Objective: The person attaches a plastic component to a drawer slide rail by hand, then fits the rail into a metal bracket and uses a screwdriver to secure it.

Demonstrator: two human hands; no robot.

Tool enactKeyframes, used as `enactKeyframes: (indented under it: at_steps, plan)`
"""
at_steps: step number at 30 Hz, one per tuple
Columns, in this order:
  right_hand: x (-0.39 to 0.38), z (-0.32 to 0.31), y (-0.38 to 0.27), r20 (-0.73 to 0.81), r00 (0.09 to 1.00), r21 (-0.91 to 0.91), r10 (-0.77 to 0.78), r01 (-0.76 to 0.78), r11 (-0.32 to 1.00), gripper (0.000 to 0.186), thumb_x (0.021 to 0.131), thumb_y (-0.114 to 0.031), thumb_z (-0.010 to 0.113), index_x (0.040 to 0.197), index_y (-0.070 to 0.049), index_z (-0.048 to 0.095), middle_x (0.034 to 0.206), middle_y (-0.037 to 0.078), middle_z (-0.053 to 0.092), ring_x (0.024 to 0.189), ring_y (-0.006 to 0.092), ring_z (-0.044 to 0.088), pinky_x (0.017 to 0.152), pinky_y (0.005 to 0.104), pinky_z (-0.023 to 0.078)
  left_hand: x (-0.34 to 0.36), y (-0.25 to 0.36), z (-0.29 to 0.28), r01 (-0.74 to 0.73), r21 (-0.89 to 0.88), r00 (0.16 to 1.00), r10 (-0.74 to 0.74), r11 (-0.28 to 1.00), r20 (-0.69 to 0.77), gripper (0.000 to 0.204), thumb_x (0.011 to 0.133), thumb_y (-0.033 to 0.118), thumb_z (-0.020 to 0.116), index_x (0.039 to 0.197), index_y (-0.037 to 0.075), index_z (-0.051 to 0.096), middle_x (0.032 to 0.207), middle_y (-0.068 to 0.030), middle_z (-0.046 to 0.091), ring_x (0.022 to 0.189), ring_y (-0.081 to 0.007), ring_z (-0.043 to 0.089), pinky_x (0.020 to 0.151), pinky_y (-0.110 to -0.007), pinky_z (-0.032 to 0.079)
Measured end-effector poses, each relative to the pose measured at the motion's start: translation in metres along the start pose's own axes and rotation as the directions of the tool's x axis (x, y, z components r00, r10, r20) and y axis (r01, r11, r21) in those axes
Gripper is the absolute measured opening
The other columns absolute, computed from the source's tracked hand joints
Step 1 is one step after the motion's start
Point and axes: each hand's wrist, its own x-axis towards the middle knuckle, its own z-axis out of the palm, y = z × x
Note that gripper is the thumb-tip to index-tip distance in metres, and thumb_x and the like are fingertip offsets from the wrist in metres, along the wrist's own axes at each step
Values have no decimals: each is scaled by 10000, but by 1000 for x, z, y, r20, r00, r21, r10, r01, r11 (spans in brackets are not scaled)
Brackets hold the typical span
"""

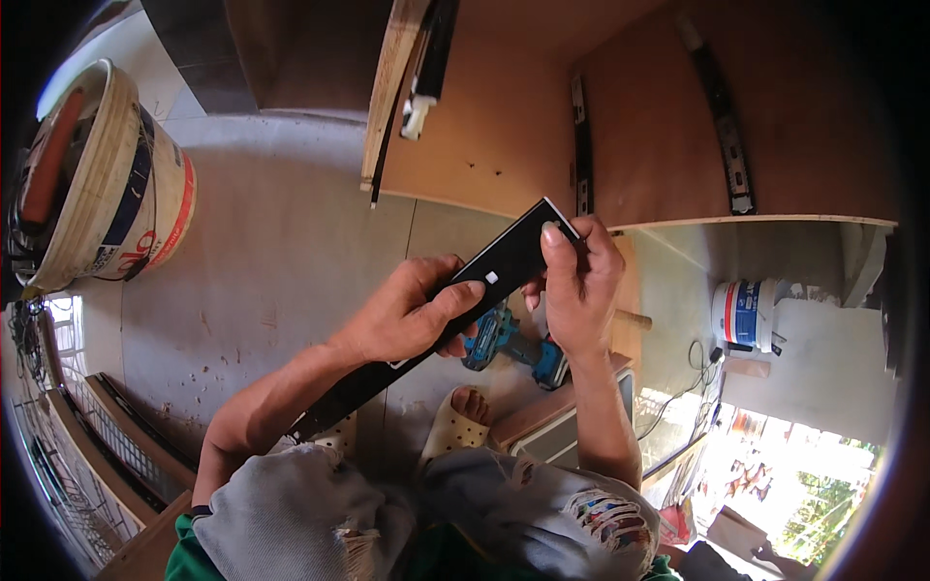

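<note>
A long black drawer slide (511, 254) slants across the middle, its far end raised to the right and its near end down by my left knee. My left hand (417, 308) is closed around its middle, the thumb lying on the flat face beside a small white rectangular spot. At the upper end my right hand (579, 281) grips the slide, thumb on the face near the tip and fingers behind, partly hidden. Below the slide, a teal and black cordless drill (518, 349) rests between my forearms.
Ahead stands an open brown wooden cabinet (639, 126) with black slides (722, 126) on its inner panels. A large white bucket (160, 198) with tools stands left; a smaller bucket (746, 315) is at right. Wood-framed drawers (126, 445) lie lower left. A black cable (693, 378) runs right.
</note>
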Motion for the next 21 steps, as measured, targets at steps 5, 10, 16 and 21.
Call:
enactKeyframes:
  at_steps: [5,10,16,21]
  plan:
    - [-2,7,-12,51,989,-51,-137,140,989,233,938,-97,594,1103,37,499,793,55,620,592,58,592,475,194,466,0,14,1,-35,98,999,39,995,-33,336,982,300,515,999,-30,571,710,-70,618,557,-118,613,512,-250,513]
    - [-18,16,-28,88,989,-70,-119,125,990,180,933,-74,579,1074,32,543,835,19,616,670,31,545,573,195,453,3,36,17,-180,167,979,193,969,-68,294,1002,252,508,911,-21,571,685,-56,607,544,-106,597,471,-250,477]
    - [-14,27,-49,-59,969,-16,-238,238,971,144,950,-84,569,1031,34,581,814,-14,590,690,22,508,572,192,429,4,58,38,-329,223,925,360,918,-118,252,1010,209,481,976,-32,549,726,-58,584,642,-94,550,561,-278,455]
    - [-12,30,-52,-62,972,39,-228,231,972,157,952,-72,571,1050,48,596,839,-23,583,744,23,490,617,190,423,4,47,43,-461,266,857,502,847,-114,221,1029,144,413,1128,-17,528,934,-64,602,854,-103,522,730,-266,452]
